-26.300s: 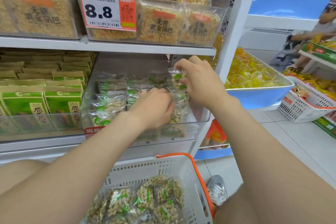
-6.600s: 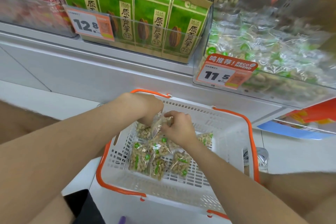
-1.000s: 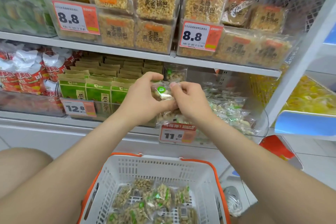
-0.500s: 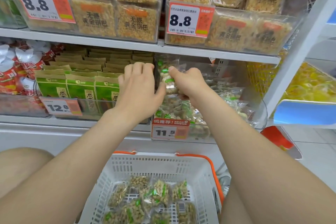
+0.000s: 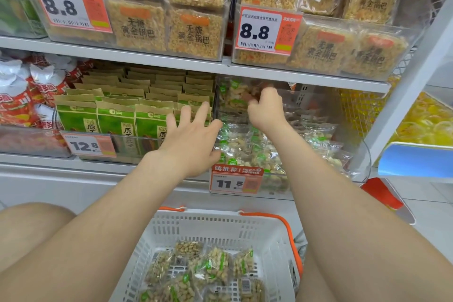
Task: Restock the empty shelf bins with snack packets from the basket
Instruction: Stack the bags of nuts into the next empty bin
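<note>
One bin [image 5: 358,154], left hand [image 5: 193,140] spread, right hand [image 5: 266,110] inside

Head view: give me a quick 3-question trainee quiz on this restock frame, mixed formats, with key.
1. True or false: the left hand grips a packet.
2. The right hand reaches into a clear bin. Its tag reads: A) 8.8 B) 11.5 C) 12.8
3. Fill in: the packets not yet shelved lie in the white ____.
Key: 1 false, its fingers are spread and empty. 2 B. 3 basket.
</note>
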